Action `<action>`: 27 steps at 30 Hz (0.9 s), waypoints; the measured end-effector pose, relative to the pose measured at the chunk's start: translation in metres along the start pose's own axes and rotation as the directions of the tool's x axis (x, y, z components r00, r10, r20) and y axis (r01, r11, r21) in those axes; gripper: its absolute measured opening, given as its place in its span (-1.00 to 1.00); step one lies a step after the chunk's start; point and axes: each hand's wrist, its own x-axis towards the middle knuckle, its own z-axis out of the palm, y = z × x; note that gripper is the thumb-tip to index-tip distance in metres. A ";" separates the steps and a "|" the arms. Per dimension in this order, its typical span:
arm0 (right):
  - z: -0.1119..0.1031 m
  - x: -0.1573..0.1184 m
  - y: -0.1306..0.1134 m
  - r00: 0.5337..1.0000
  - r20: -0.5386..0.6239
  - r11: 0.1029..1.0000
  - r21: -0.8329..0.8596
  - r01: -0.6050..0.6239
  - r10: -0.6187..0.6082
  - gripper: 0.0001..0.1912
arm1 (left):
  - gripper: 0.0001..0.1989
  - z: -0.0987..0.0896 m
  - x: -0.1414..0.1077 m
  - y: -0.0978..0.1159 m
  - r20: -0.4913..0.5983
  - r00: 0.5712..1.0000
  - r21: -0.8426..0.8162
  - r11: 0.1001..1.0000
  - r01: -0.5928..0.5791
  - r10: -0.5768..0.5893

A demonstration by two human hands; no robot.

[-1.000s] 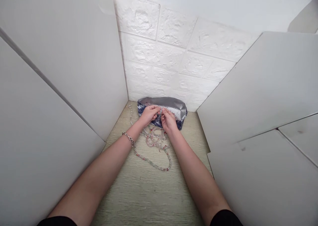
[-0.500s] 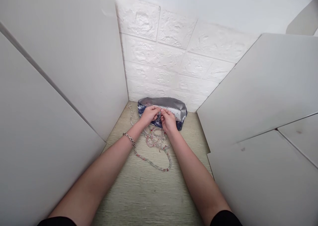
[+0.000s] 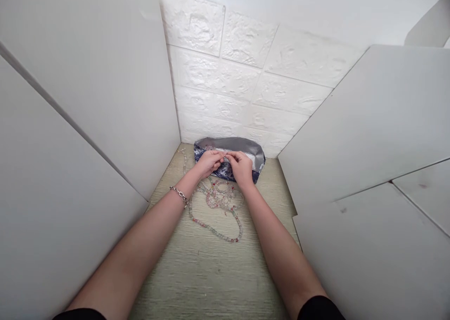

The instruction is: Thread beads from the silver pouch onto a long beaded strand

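Left hand: the left hand, at nine o'clock from the right, has its grip pinched closed; whether a bead or thread sits between the fingertips is too small to tell.
Right hand: the right hand has rolled over since the earlier frames, knuckles now up, fingertips pointing toward ten o'clock and meeting the left's; its grip looks pinched, contents unclear.
Silver-lined bag: the bag lies open behind and beneath the hands, unmoved, more of its lining covered by the right hand.
Bead strands: the tangled strands lie at six o'clock from the bag on the wood-grained surface, one loop reaching nearer, unchanged.
Bracelet: a chain bracelet circles the left wrist.
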 end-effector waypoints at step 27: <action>0.019 0.010 0.043 0.906 -0.357 0.973 0.123 -0.194 0.226 -0.87 | -0.75 0.031 -0.006 -0.024 -0.007 0.918 0.943 0.308 -0.126 0.396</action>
